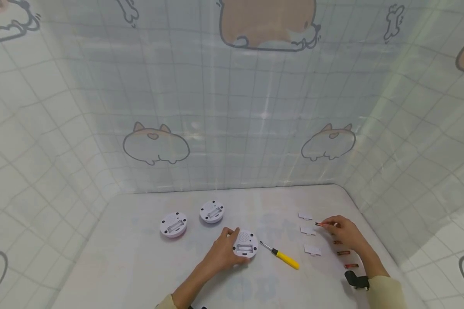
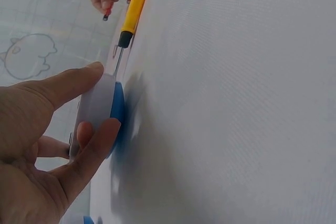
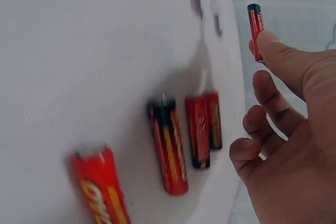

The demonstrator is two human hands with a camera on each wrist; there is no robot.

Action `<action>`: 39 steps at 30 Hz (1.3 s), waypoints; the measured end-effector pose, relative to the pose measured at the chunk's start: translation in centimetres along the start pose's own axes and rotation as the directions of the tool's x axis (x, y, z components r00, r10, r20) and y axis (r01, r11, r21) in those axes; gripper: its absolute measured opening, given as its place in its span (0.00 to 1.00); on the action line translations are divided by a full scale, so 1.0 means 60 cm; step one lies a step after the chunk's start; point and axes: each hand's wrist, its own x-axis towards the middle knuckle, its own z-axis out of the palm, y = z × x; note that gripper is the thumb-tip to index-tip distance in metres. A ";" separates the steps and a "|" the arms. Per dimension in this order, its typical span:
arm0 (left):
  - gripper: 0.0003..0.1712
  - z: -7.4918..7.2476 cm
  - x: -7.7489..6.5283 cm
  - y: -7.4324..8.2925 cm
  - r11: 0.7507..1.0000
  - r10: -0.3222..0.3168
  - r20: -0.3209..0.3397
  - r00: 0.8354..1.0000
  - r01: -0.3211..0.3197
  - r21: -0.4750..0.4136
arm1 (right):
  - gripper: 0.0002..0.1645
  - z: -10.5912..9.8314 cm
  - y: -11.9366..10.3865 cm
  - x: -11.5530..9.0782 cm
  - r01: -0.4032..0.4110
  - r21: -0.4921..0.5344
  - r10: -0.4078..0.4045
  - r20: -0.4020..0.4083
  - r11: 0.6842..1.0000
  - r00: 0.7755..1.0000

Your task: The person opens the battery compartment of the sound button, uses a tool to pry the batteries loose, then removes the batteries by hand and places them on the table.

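My left hand (image 1: 221,254) grips a round white device (image 1: 250,254) by its edge, thumb on one side and fingers on the other. The device lies bottom up, with a bare battery slot (image 1: 244,248) and speaker holes facing me; in the left wrist view its lower part (image 2: 117,109) is blue. Off to the right, my right hand (image 1: 347,235) pinches a red and black battery (image 3: 255,27) between thumb and fingertips, raised above the table. Several more batteries (image 3: 169,148) lie in a row beneath that hand.
A yellow-handled screwdriver (image 1: 287,259) lies right of the held device. Three white battery covers (image 1: 312,249) form a column by the batteries. Two similar devices (image 1: 174,224), (image 1: 212,212) lie bottom up at the back left, their slots showing. Patterned sheeting (image 1: 232,111) walls the table's back and sides.
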 end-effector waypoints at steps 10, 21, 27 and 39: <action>0.60 0.000 -0.001 0.002 1.000 0.003 -0.005 1.000 -0.002 0.010 | 0.16 -0.022 0.052 0.028 -0.086 -0.045 0.088 0.052 0.995 0.995; 0.61 0.000 -0.004 0.004 1.000 0.003 -0.011 1.000 -0.003 0.023 | 0.13 -0.030 0.069 0.034 -0.115 -0.069 0.117 0.039 0.991 0.992; 0.61 0.000 -0.006 0.006 1.000 0.008 -0.014 1.000 -0.007 0.025 | 0.11 -0.030 0.070 0.033 -0.111 -0.045 0.113 0.036 0.993 0.993; 0.60 -0.002 -0.006 0.008 0.999 0.004 -0.010 1.000 -0.003 0.036 | 0.11 -0.022 0.088 0.038 -0.110 -0.028 0.111 0.037 0.994 0.993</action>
